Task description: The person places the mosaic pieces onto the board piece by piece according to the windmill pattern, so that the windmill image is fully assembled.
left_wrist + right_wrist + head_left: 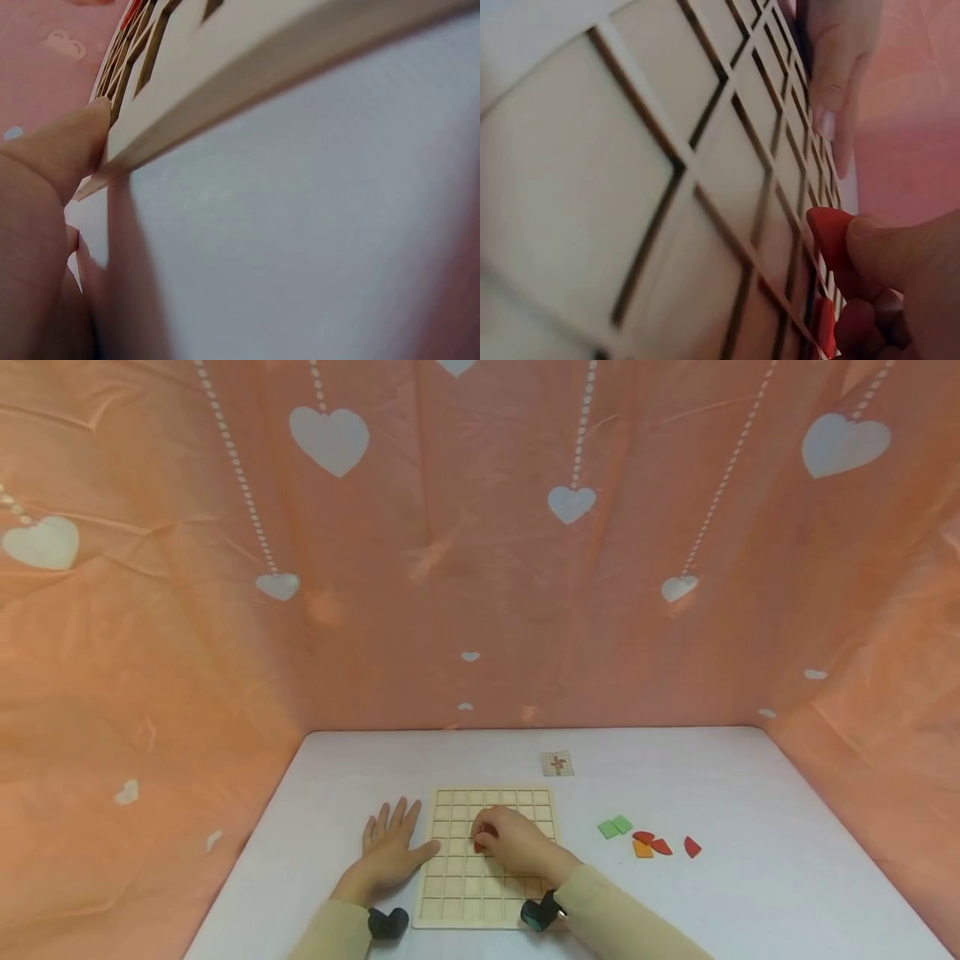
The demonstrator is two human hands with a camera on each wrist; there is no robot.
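Observation:
A pale wooden grid board [450,889] lies in the middle of the white table. Over its centre my right hand [517,843] pinches a small red tile [829,229] between thumb and fingers, tilted close to the grid. Just below those fingers in the right wrist view, another red tile [825,330] sits at the board, partly hidden. My left hand [390,857] lies flat with fingers spread at the board's left side. Its thumb [82,139] rests on the board's edge in the left wrist view.
Right of the board lie two green square tiles [615,827], an orange tile [642,850] and a few red rounded-edge tiles [692,847]. Behind the board is a small card [557,763] with a brown pattern on a grid. An orange-pink curtain [480,610] surrounds the table.

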